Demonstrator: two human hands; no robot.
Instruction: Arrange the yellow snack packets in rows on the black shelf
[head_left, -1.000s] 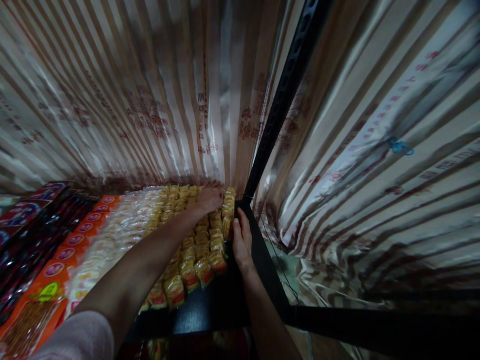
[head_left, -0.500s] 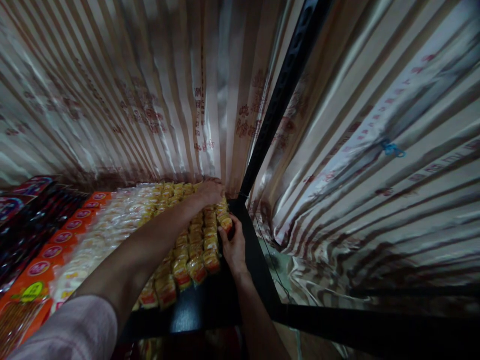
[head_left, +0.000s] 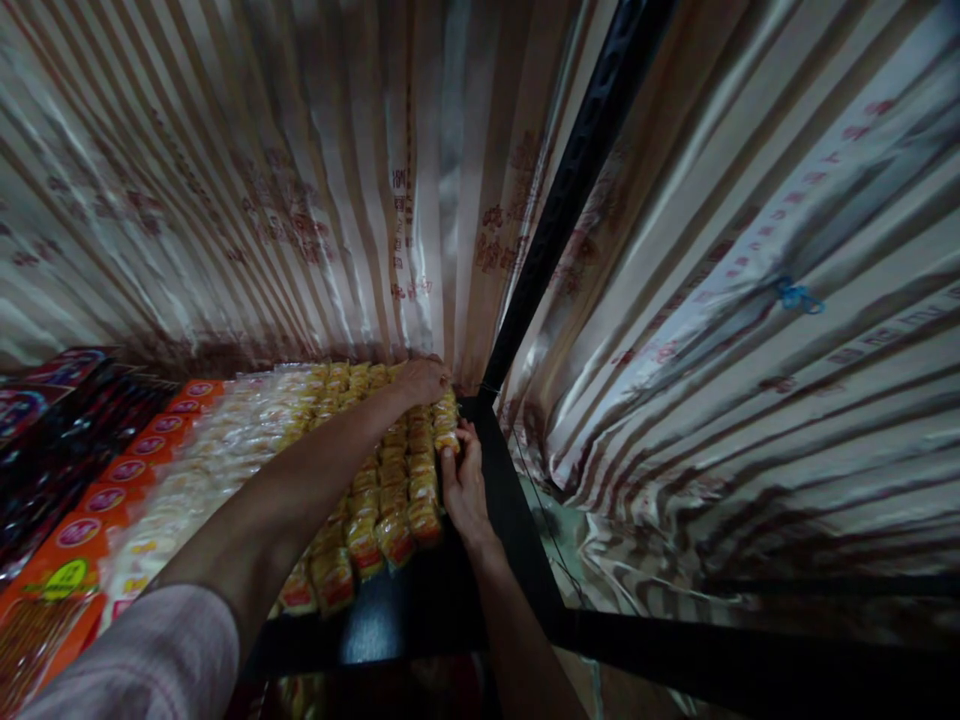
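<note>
Head view | centre: I see the left hand (head_left: 424, 381) at the far end of the rightmost row of yellow packets (head_left: 445, 420), right hand (head_left: 466, 487) touching its near end | lower left: pale packets (head_left: 214, 445), orange packs (head_left: 114, 485) | bottom centre: black shelf (head_left: 427, 612) | across top: striped sheeting (head_left: 225, 190)

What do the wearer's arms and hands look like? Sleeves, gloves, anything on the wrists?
Left hand and right hand: no gloves, no watch or bracelet visible; too dim to rule out rings. Left arm has a pale pinkish-grey short sleeve, looks loose. Right arm is bare as far as it shows; its sleeve is out of view.
</note>
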